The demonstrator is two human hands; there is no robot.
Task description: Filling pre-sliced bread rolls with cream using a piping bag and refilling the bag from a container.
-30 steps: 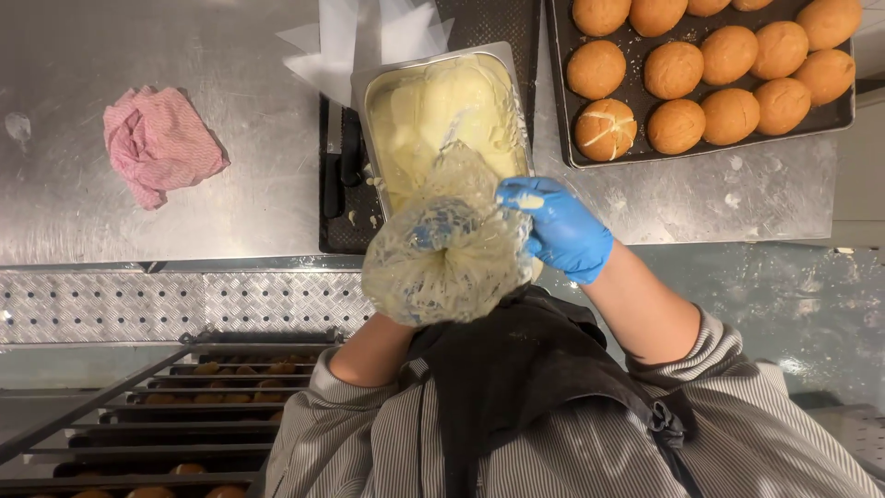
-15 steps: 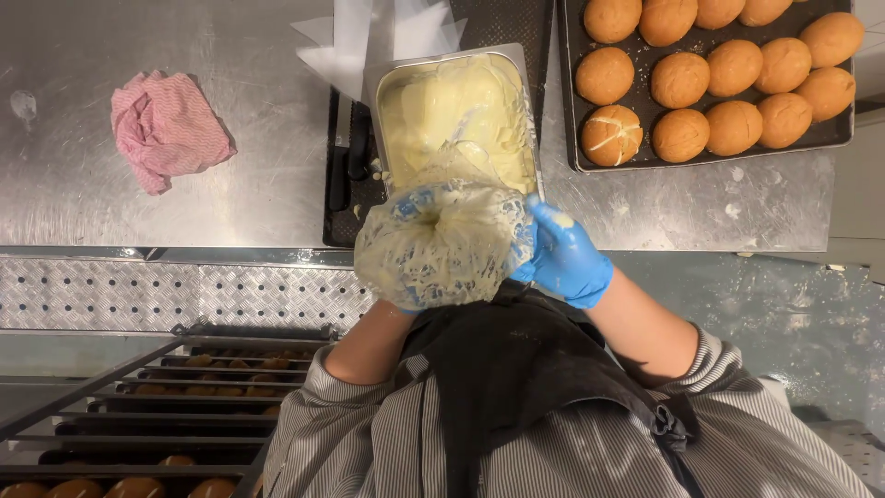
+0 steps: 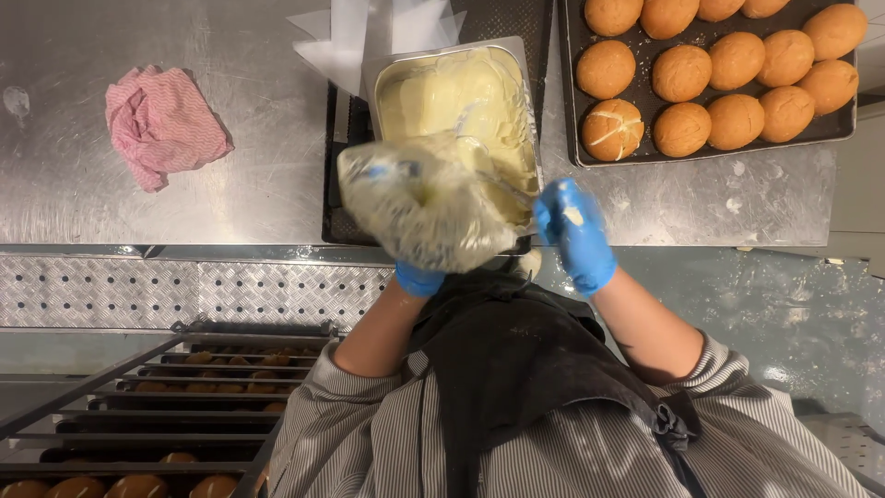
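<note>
Fingers (image 3: 417, 277) (left hand) grip cream-smeared piping bag (image 3: 429, 205).

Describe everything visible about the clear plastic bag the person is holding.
The clear plastic bag is crumpled and cloudy, smeared inside with pale yellow cream. It is bunched open and held up over the near end of the metal cream pan. The left hand, in a blue glove, grips it from beneath and shows partly through the plastic. The gloved right hand is beside it; contact is unclear.
</note>
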